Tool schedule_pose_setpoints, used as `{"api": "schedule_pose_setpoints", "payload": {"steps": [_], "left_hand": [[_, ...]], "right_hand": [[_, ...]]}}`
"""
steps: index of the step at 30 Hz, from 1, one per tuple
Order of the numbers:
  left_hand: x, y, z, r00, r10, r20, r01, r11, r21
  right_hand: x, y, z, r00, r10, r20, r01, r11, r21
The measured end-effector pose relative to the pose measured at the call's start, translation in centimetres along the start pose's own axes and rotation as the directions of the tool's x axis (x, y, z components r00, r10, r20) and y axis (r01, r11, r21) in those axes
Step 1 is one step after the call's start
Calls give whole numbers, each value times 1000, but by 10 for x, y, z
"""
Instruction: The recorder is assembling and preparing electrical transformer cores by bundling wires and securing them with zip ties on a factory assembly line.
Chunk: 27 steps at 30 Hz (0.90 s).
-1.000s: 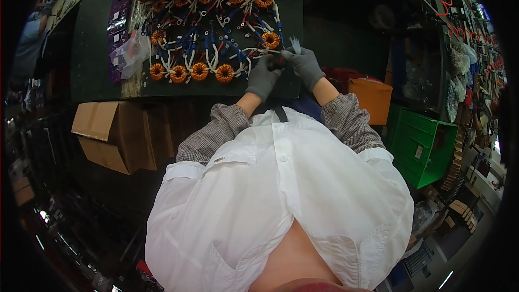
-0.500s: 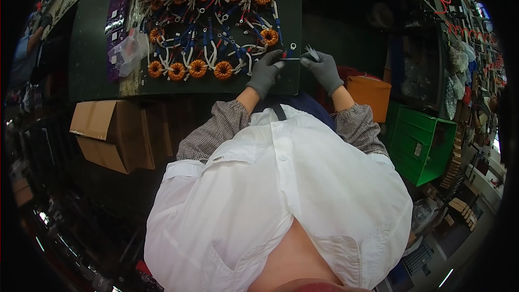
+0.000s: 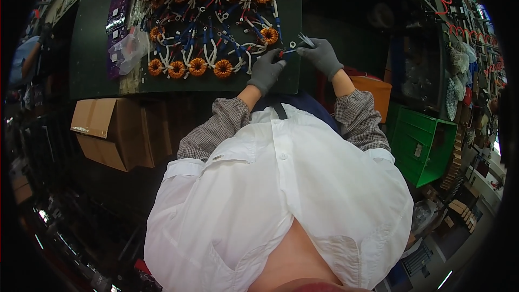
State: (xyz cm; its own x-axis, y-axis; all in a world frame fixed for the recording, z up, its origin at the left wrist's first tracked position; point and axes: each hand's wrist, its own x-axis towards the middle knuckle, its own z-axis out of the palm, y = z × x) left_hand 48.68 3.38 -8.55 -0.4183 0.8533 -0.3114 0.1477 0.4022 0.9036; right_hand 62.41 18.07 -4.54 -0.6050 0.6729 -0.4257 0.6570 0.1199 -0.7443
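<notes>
Pale strips (image 3: 306, 40) pinched in right hand (image 3: 325, 58); left hand (image 3: 266, 71) curled closed on small red piece (image 3: 281, 53).

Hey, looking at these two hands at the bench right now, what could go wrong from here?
The pale thin strips in the right hand fan out past the bench's right edge, so a loose one might fall.

The ring terminal sits near that edge and both hands; it could get bumped.

The left hand is close to a copper-coloured coil and tangled leads, which might snag.
</notes>
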Motion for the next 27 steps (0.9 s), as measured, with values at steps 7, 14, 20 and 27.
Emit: {"api": "schedule_pose_setpoints", "payload": {"steps": [7, 14, 20, 27], "left_hand": [[7, -9, -2, 994, -98, 47, 103, 988, -118], [7, -2, -4, 995, -91, 41, 89, 995, 54], [9, 4, -7, 981, -171, 93, 169, 985, 30], [7, -3, -4, 992, -129, 15, 128, 990, 57]], "right_hand": [[-15, -17, 2, 989, 65, 136, -40, 983, -182], [-12, -17, -9, 998, 63, 2, -62, 979, -195], [-3, -23, 0, 999, 22, 49, -13, 984, -178], [0, -38, 6, 1000, -27, 5, 27, 947, -321]]}}
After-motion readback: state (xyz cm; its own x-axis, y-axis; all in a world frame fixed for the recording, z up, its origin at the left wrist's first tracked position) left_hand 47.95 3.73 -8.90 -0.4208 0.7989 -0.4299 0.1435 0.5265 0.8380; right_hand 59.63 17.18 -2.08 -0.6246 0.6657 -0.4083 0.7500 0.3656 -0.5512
